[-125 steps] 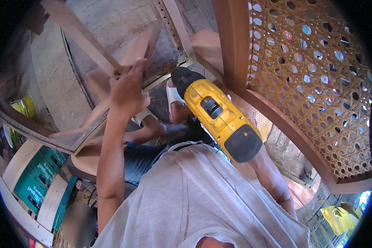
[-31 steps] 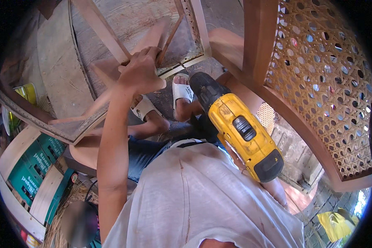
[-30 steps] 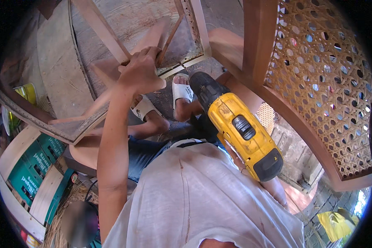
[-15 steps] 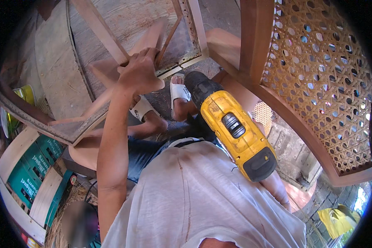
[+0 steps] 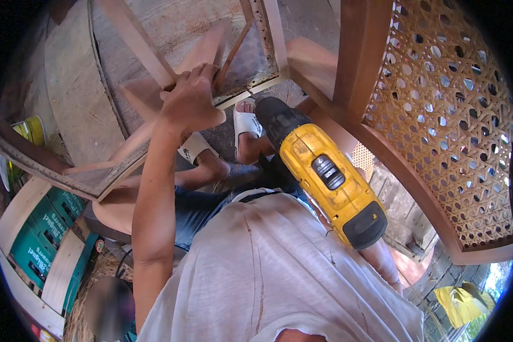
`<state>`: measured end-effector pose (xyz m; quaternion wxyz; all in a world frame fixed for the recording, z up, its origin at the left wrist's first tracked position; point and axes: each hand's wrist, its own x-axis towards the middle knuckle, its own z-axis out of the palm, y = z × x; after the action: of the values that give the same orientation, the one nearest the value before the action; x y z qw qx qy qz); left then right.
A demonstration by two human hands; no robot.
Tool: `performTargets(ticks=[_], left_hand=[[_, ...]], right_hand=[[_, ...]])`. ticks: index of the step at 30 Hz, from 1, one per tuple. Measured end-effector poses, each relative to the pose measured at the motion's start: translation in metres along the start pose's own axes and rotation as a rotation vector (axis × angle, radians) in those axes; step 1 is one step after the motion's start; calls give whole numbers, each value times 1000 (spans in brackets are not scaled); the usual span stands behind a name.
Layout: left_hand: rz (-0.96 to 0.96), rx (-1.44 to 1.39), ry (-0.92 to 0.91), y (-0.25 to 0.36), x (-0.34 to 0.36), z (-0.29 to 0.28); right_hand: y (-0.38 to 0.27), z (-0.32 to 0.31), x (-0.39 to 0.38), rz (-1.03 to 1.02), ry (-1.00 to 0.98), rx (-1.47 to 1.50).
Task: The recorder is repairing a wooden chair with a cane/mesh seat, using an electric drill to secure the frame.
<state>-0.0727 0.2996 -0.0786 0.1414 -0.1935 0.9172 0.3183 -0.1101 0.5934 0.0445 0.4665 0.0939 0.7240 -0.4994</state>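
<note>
My left hand [image 5: 191, 102] is closed around a bare wooden piece of a chair frame [image 5: 125, 40], its fingers wrapped over the joint. Held on the right is a yellow and black cordless drill [image 5: 330, 179]. Its body covers most of my right hand; my right forearm [image 5: 380, 263] shows below the battery end. A thin drill bit [image 5: 251, 91] sticks out of the black chuck and meets the pale edge of the frame's lower rail [image 5: 236, 100]. I cannot tell how deep the bit sits.
A woven cane panel [image 5: 439, 114] in a brown wooden frame rises close on the right. Green crates [image 5: 40, 239] with pale slats stand at the left. A wooden block [image 5: 407, 211] lies beyond the drill, and a yellow bag [image 5: 464, 305] is at lower right.
The drill's rear end has shifted slightly to the right, and the cane-panelled frame appears a little lower and further right. My left hand keeps its place on the frame.
</note>
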Motion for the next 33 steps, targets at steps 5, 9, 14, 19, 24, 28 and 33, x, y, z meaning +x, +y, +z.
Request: performTargets(ticks=[5, 9, 14, 19, 24, 28, 33], left_hand=[[4, 33, -7, 8, -3, -6], [-1, 60, -47, 13, 0, -11], [-70, 118, -130, 16, 1, -13], [-79, 113, -152, 17, 0, -14], [-83, 109, -155, 18, 0, -14], [-83, 105, -145, 19, 0, -14], [-77, 120, -141, 18, -1, -13]], right_hand=[[-3, 0, 4, -152, -74, -288], [-2, 5, 6, -227, -58, -229], [-6, 5, 10, -152, -48, -378], [-7, 7, 15, -244, -24, -504], [-4, 6, 19, -245, -48, -463], [-3, 9, 22, -337, -43, -449], [-10, 11, 23, -403, -70, -591]])
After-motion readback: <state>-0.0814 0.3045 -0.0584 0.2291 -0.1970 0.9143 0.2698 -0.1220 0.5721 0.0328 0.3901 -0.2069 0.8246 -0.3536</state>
